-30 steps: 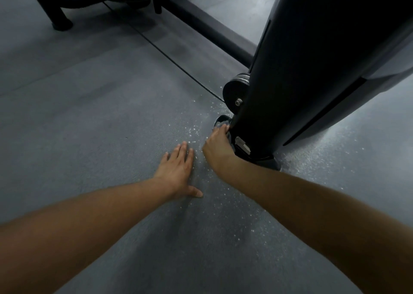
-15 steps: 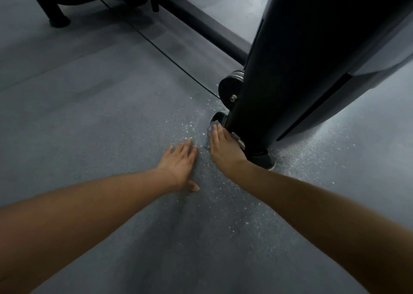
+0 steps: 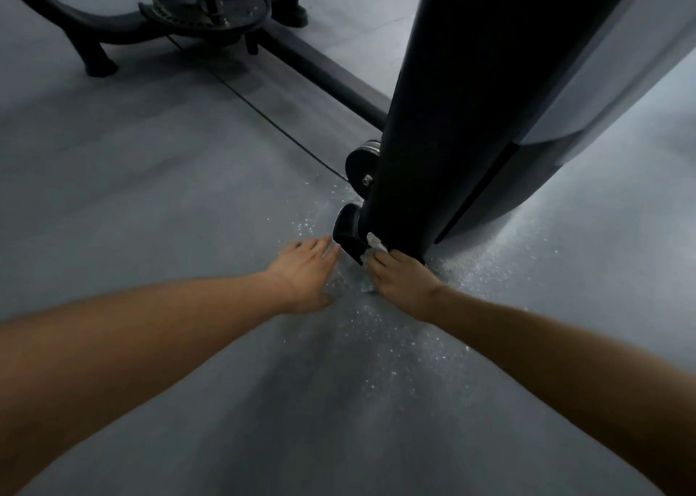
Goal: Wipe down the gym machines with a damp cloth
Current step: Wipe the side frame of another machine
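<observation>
Right hand [image 3: 403, 284] is pressing cloth [image 3: 366, 287] onto machine foot [image 3: 348, 232], left hand [image 3: 305, 273] resting beside it, both your grips released.

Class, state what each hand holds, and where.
Right hand presses a small pale cloth, covering its middle, against the black machine base; grip unclear. Left hand, flat on grey floor, holds nothing.

right hand [image 3: 401, 282] | drew cloth [image 3: 374, 245] back along machine foot [image 3: 348, 228] | left hand [image 3: 301, 273] nearer
</observation>
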A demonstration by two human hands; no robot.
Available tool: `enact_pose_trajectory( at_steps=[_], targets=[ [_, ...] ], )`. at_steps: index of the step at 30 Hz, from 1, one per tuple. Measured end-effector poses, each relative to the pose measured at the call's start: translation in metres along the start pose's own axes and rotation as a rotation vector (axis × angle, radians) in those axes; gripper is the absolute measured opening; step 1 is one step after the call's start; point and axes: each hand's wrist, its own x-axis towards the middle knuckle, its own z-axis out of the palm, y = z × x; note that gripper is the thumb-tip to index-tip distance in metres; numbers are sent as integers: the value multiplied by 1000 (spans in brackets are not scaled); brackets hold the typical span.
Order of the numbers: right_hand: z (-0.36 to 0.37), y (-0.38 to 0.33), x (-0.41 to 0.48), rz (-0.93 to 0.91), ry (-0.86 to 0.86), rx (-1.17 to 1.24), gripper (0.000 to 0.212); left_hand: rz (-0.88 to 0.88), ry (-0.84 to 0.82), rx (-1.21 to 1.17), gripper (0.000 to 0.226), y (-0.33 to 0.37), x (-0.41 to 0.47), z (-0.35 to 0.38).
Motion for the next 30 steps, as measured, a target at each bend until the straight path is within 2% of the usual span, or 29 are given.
enact_pose_trajectory(
  at_steps=[6, 9, 12, 14, 16, 18, 21, 23, 27, 30],
  targets=[
    [-28, 37, -14, -13, 17, -116, 39, -51, 216, -94, 85, 13, 4, -35],
    [-43, 61, -37, 28, 49, -161, 47, 6, 342, -141, 73, 21, 1, -50],
    [-72, 86, -53, 172, 212, -197, 50, 56, 549, -239, 54, 27, 1, -64],
    [-88, 97, -58, 272, 273, -221, 57, 42, 661, -324, 50, 31, -1, -75],
    [-90, 97, -57, 307, 309, -209, 55, 21, 711, -386, 53, 32, -3, -83],
    [-79, 81, -54, 269, 284, -198, 55, 10, 686, -414, 63, 31, -3, -84],
    [-55, 48, -43, 136, 114, -199, 53, 33, 628, -421, 79, 29, 0, -84],
    [-50, 45, -39, 112, 87, -149, 47, 51, 631, -416, 86, 29, 3, -87],
    [-76, 73, -49, 168, 236, -145, 46, 20, 659, -434, 95, 30, 4, -91],
    [-115, 117, -74, 309, 411, -182, 50, 23, 685, -431, 100, 29, 4, -90]
  ],
)
